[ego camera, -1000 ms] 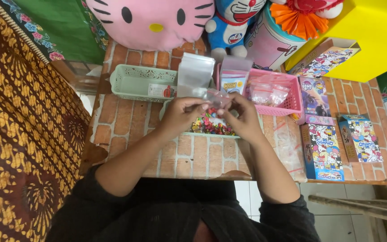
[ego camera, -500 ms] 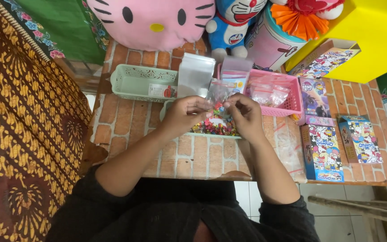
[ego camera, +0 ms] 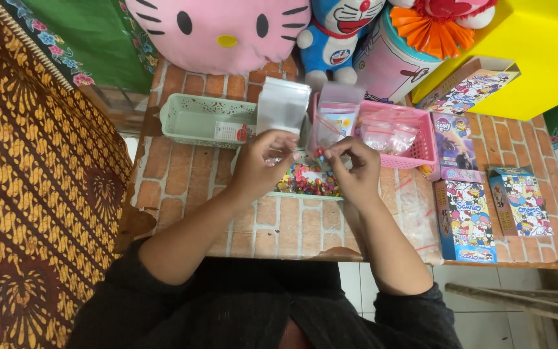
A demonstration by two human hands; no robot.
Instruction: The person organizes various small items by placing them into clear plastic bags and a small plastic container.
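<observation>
seen from above, two bare forearms in dark sleeves are stretched from the near edge of a brick-patterned table [ego camera: 182, 187] toward its middle. the left hand [ego camera: 263, 165] and right hand [ego camera: 350, 168] are brought close together, not touching, and each is pinched on a small clear plastic bag [ego camera: 323, 132] held between them, just above a shallow tray of small colourful beads [ego camera: 308, 183]. the bag is judged to be very light, thin, limp and slippery, so it is best gripped at its top edge with fingertips. just beyond, a stack of empty clear bags [ego camera: 282, 106] is stood upright, with a pale green basket [ego camera: 195, 116] to the left and a pink basket [ego camera: 414, 139] of filled bags to the right. cartoon-printed boxes [ego camera: 463, 210] are laid along the right edge. plush toys [ego camera: 221, 29] are lined along the far edge.
</observation>
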